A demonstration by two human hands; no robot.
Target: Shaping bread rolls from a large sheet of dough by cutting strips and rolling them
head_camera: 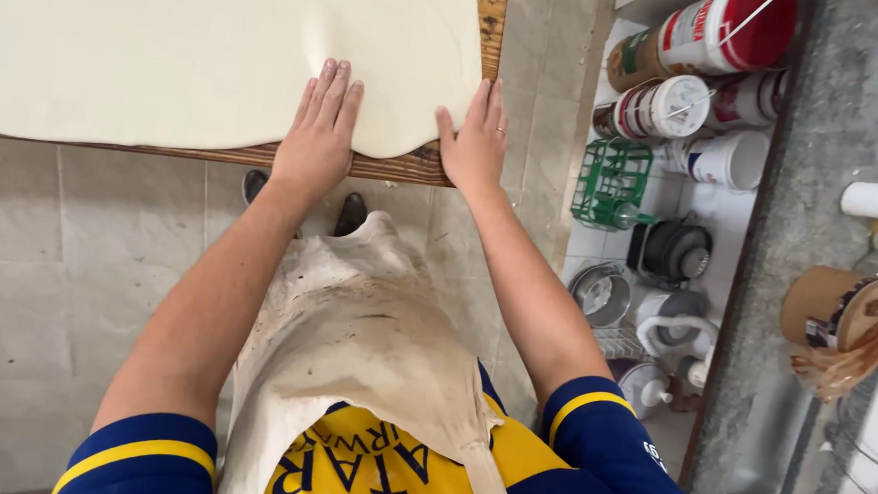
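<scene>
Where pale, smooth dough drapes the board: left hand flat on top, right hand flat at the edge, gripping nothing.

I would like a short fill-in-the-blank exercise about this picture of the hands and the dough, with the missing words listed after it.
1. Both hands lie flat on a thin, pale sheet of ____ that covers the wooden board.
2. The left hand has its fingers held ____, not spread.
3. A ring shows on a finger of the ____ hand.
4. Right of the right hand, on the shelf, stands a small basket coloured ____.

Missing words: dough; together; right; green
</scene>
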